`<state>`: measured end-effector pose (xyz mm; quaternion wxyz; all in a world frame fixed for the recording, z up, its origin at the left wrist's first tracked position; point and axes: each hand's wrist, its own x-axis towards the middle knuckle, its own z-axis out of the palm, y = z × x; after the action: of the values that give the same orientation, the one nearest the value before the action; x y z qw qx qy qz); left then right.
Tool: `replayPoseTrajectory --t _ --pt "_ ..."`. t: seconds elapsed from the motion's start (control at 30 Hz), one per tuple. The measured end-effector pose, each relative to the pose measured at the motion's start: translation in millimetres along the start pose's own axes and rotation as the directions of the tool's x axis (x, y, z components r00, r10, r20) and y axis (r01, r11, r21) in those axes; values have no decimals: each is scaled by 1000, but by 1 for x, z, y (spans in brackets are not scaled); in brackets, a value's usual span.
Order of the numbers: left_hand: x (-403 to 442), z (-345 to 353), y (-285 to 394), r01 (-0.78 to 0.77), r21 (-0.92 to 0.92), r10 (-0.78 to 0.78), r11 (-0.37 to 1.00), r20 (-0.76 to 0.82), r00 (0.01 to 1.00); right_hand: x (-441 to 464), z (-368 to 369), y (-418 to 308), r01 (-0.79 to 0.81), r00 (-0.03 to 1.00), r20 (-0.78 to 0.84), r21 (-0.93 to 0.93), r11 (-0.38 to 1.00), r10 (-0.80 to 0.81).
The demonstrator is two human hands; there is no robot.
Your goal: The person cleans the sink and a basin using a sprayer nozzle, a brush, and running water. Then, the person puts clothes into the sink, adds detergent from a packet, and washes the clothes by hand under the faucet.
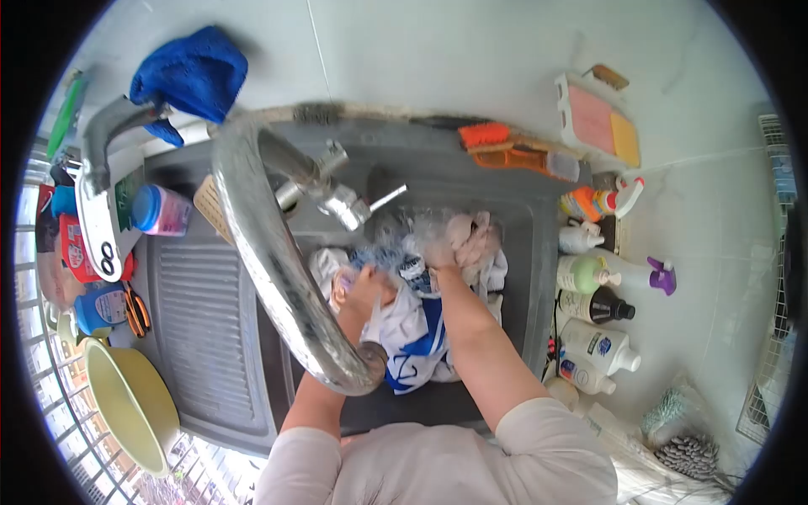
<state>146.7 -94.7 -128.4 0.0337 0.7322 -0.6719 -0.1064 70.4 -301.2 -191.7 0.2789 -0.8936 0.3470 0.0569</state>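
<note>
My left hand [368,288] is down in the sink [534,278], its fingers curled on a white garment [400,324] with blue patches and dark lettering. To the right, my right hand [439,254] reaches into the same pile and is smeared by motion. It is against a bunched pinkish-beige cloth [473,240], and its fingers cannot be made out. Between the hands lies a blue patterned cloth [379,255], with splashing water about it. A curved chrome faucet [273,269] arches over the sink and partly covers my left forearm.
A ribbed drainboard [206,324] lies left, beside a yellow basin [126,404] and a blue-lidded jar [160,210]. Several bottles [598,341] line the right edge. An orange brush [513,151] rests on the back rim. A blue cloth [194,71] hangs at the back left.
</note>
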Motion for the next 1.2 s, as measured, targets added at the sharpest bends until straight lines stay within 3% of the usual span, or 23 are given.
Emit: replayPoseTrajectory --t 0.03,0.1,0.13,0.2,0.3,0.37,0.43,0.47,0.5,0.57,0.6,0.67,0.7,0.73,0.77,0.87,0.9,0.97,1.0,1.17,1.2 --pt "-5 1 7 7 -13 -7 1000 -21 1000 3 2 4 46 999 -28 42 998 -45" --pt "-32 8 29 121 -135 -147 984 -208 967 8 6 10 123 992 -58 129 984 -116" --pt "-45 10 44 123 -131 -148 984 -200 969 10 8 13 152 987 -69 178 972 -142" --pt "-72 10 77 367 -332 -429 869 -134 893 13 10 18 201 979 -96 280 939 -181" --pt "-112 30 104 321 -436 -410 841 -125 904 2 -5 8 275 960 -146 358 892 -237" --pt "-125 9 114 294 -387 -350 874 -81 933 -41 -53 -25 -119 989 101 121 986 107" --pt "-128 -9 117 311 -465 -306 829 88 948 -82 -56 -22 -175 983 90 201 964 159" --pt "-130 -11 115 260 -445 -274 857 33 961 -107 -55 -16 34 993 -116 205 978 -10" --pt "-131 -13 115 251 -456 -261 854 42 964 -133 -54 -11 241 931 -317 161 957 -181" --pt "-128 -23 113 236 -453 -177 860 169 970 -195 -58 -8 129 957 -216 -273 953 -192" --pt "-125 -27 113 274 -472 -163 838 264 951 -222 -56 -1 185 954 -185 -256 949 -236" --pt "-123 -27 125 266 -393 -167 880 267 949 -241 -54 8 242 948 -147 -238 941 -281" --pt "-123 -27 130 258 -306 -173 917 279 945 -244 -50 12 200 978 -12 -212 957 -207" --pt "-116 -21 132 246 -227 -119 942 458 881 -246 -45 13 154 983 129 -189 970 -131" --pt "-113 -5 137 253 -231 -121 939 467 876 -240 -42 12 156 981 140 -186 970 -131" --pt "-100 50 145 302 -48 -241 952 493 836 -197 -17 16 177 925 377 -321 930 -46" --pt "-92 54 142 304 -47 -243 952 491 837 -188 -1 21 179 926 375 -322 930 -48" --pt "-79 59 139 389 -1 -306 921 616 726 -182 26 31 163 961 271 -406 899 -52" --pt "-77 62 139 381 -10 -293 924 622 726 -182 34 40 160 965 248 -308 938 -83" --pt "-85 39 125 355 -118 -232 928 562 794 -177 -7 39 249 955 215 -198 948 -206" --pt "-88 31 117 351 -111 -236 930 551 800 -167 -23 39 227 906 383 -83 970 -179"
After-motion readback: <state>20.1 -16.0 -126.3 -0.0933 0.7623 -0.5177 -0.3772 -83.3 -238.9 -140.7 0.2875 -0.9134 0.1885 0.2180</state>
